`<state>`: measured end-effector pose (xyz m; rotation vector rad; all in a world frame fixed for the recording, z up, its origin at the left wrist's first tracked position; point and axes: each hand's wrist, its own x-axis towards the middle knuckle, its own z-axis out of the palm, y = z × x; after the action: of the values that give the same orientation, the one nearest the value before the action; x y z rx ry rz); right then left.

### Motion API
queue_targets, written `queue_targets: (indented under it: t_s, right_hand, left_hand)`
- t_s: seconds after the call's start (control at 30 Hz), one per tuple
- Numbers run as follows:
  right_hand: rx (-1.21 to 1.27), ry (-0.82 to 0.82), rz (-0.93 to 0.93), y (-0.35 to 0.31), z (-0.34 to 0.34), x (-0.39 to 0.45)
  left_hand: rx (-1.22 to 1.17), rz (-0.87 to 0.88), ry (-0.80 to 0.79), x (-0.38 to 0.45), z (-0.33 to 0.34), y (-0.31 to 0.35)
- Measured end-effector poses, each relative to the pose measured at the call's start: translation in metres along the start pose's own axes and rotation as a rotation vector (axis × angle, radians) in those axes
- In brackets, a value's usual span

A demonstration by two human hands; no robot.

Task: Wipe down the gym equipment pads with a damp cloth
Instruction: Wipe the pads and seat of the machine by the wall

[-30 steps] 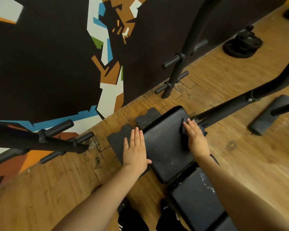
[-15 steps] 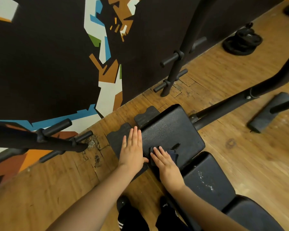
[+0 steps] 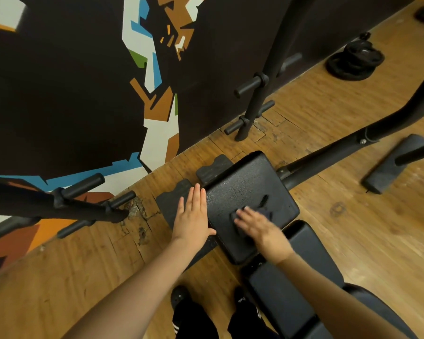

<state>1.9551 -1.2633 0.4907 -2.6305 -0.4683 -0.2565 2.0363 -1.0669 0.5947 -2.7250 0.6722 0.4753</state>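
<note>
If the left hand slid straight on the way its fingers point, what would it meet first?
Most likely the dark foam block just beyond the fingertips of the left hand, beside the bench pad. Depth is unclear, so the hand might pass above it.

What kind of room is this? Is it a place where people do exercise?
Most likely a gym. There is a padded black bench being wiped with a cloth, a stack of round weight plates on the wooden floor, and black metal racks with pegs for holding plates.
</note>
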Motion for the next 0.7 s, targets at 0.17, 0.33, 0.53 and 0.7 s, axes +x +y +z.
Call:
queue_targets:
  t_s: [0.17,0.33,0.53,0.7]
  right_hand:
    - [0.054,0.178,0.730,0.048,-0.038,-0.001]
    - [0.115,0.208,0.808,0.020,-0.024,0.002]
    - [0.093,0.218,0.526,-0.056,0.032,-0.033]
    - [-0.014,0.010,0.093,-0.077,0.034,-0.022]
  left_hand:
    - [-0.020,-0.004,0.001,-0.001,-0.001,0.000]
    - [-0.030,-0.017,0.008,-0.001,0.001,0.002]
    - [-0.022,-0.013,0.017,-0.001,0.002,0.002]
    - [-0.026,-0.019,0.027,-0.001,0.001,0.004]
